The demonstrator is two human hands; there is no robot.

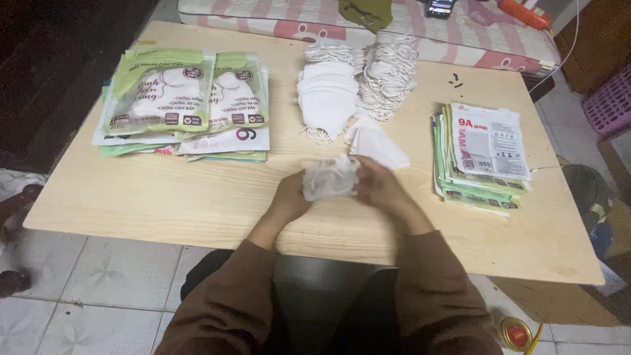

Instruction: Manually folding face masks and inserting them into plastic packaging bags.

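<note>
Both hands meet over the middle of a pale wooden table (164,197). My left hand (291,196) and my right hand (377,184) together grip a small bundle of white face masks (328,177), blurred by motion. Just beyond it a single white mask (378,146) lies flat on the table. Farther back stand a stack of white masks (326,97) and a pile of masks with looped ear straps (389,71).
Green and white mask packets (184,98) are heaped at the table's left. A neater stack of flat packets (483,158) sits at the right. A pink striped mattress (420,33) lies behind the table, with a phone (439,8) on it. Tiled floor surrounds the table.
</note>
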